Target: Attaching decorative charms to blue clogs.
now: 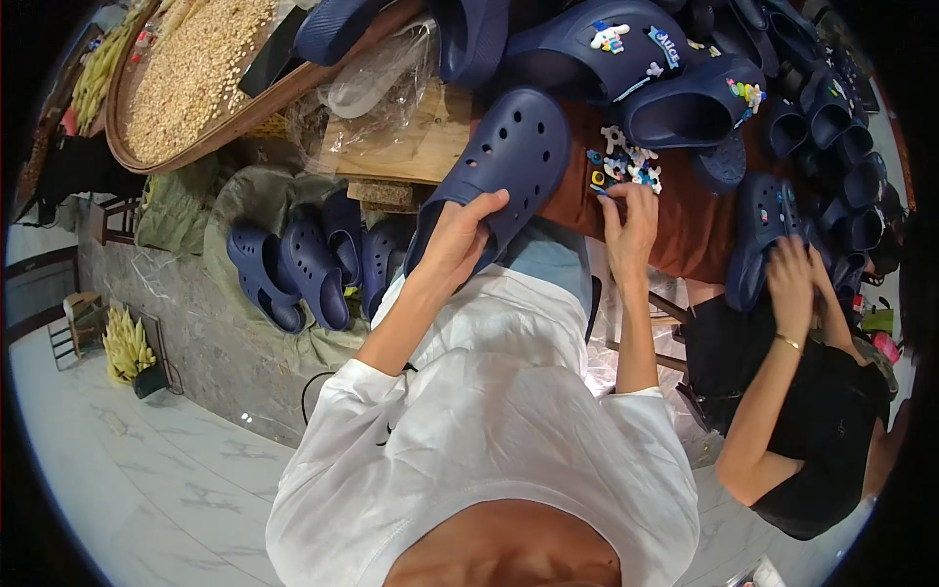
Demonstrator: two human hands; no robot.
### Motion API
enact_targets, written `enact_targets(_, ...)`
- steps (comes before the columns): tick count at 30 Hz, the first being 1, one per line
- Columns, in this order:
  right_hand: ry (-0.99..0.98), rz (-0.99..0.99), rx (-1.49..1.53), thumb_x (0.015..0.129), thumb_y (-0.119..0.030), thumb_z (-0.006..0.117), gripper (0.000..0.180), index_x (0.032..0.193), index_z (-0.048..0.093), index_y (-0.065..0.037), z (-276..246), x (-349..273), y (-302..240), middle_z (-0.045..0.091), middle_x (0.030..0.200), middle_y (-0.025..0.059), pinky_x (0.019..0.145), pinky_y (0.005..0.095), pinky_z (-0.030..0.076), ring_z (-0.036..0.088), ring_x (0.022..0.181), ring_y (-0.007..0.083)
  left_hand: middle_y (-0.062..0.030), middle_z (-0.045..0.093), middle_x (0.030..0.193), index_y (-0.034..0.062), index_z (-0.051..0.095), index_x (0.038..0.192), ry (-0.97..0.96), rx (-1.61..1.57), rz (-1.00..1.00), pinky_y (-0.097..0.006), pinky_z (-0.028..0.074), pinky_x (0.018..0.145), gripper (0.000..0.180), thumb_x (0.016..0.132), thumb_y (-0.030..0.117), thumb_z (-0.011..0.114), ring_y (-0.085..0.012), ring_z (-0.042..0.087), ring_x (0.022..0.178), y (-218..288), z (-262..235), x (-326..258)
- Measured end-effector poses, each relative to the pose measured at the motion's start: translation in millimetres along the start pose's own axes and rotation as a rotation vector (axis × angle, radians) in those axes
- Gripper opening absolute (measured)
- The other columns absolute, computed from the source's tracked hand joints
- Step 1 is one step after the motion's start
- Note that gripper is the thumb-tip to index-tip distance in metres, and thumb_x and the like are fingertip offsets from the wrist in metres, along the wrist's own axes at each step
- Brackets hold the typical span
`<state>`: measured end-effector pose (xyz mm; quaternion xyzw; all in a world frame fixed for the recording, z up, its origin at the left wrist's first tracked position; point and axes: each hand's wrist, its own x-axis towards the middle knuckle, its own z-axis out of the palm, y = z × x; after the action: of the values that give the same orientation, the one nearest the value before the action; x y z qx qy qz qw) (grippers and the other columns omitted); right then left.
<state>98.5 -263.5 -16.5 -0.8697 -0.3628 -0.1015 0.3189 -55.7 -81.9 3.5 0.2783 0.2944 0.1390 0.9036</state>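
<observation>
A navy clog (528,132) with round holes in its toe is held up by my left hand (455,235), whose fingers reach inside its opening and thumb rests on its outside. Small colourful shoe charms (626,157), white, blue and yellow, lie in a pile on a brown cloth right of that clog. At the pile's near edge, my right hand (634,225) pinches what looks like a small blue charm between thumb and fingertips. Its exact shape is too small to tell. Beyond the pile, other navy clogs (680,115) carry charms on their toes.
A co-worker's hands (787,279) touch a navy clog (763,220) at the right. Several plain clogs (313,269) stand on stone at the left. A round tray (117,132) of pale grains is at the far left, near a wooden board (396,147) and clear plastic wrapping (386,83).
</observation>
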Motion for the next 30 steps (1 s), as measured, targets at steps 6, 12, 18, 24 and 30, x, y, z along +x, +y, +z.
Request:
enact_targets(6, -0.253, 0.547, 1.076, 0.09, -0.007, 0.063, 0.011, 0.099, 0.058, -0.003, 17, -16, -45, 0.062, 0.088, 0.0006, 0.068, 0.0197, 0.047, 0.057, 0.077, 0.0054, -0.016, 0.06, 0.114, -0.008, 0.05, 0.119, 0.067, -0.115, 0.083, -0.037, 0.05, 0.092, 0.032, 0.091, 0.007, 0.056, -0.0233, 0.06, 0.104, -7, 6, -7)
enact_targets(12, -0.33, 0.703, 1.261, 0.09, -0.009, 0.064, 0.011, 0.099, 0.06, -0.004, 35, -12, -72, 0.062, 0.086, -0.0007, 0.066, 0.0191, 0.047, 0.057, 0.075, 0.0041, -0.0129, 0.06, 0.114, -0.0061, 0.05, 0.119, 0.07, -0.14, 0.054, -0.034, 0.048, 0.093, 0.032, 0.093, 0.011, 0.054, -0.0193, 0.06, 0.104, -26, 5, -7)
enact_targets(18, -0.313, 0.811, 1.254, 0.09, -0.015, 0.066, 0.013, 0.098, 0.06, -0.007, 38, -16, -68, 0.061, 0.084, -0.0025, 0.063, 0.018, 0.046, 0.056, 0.074, 0.003, -0.0109, 0.057, 0.117, -0.0041, 0.048, 0.121, 0.089, -0.176, 0.096, -0.033, 0.043, 0.098, 0.034, 0.092, 0.012, 0.054, -0.0184, 0.056, 0.109, -31, 11, -15)
enact_targets(24, -0.325, 0.81, 1.254, 0.091, -0.018, 0.066, 0.013, 0.097, 0.059, -0.008, 39, -17, -65, 0.06, 0.083, -0.0038, 0.063, 0.0175, 0.045, 0.055, 0.074, 0.0027, -0.0094, 0.056, 0.119, -0.0007, 0.046, 0.123, 0.105, -0.163, 0.102, -0.034, 0.041, 0.1, 0.036, 0.091, 0.013, 0.055, -0.0183, 0.055, 0.111, -36, 13, -16)
enact_targets(30, -0.279, 0.724, 1.204, 0.092, -0.017, 0.063, 0.014, 0.099, 0.055, -0.008, 44, -18, -70, 0.057, 0.084, -0.0038, 0.064, 0.0176, 0.044, 0.052, 0.073, 0.0021, -0.0077, 0.056, 0.119, 0.0013, 0.047, 0.124, 0.121, -0.169, 0.145, -0.033, 0.041, 0.097, 0.036, 0.091, 0.013, 0.055, -0.0174, 0.054, 0.111, -39, 18, -19)
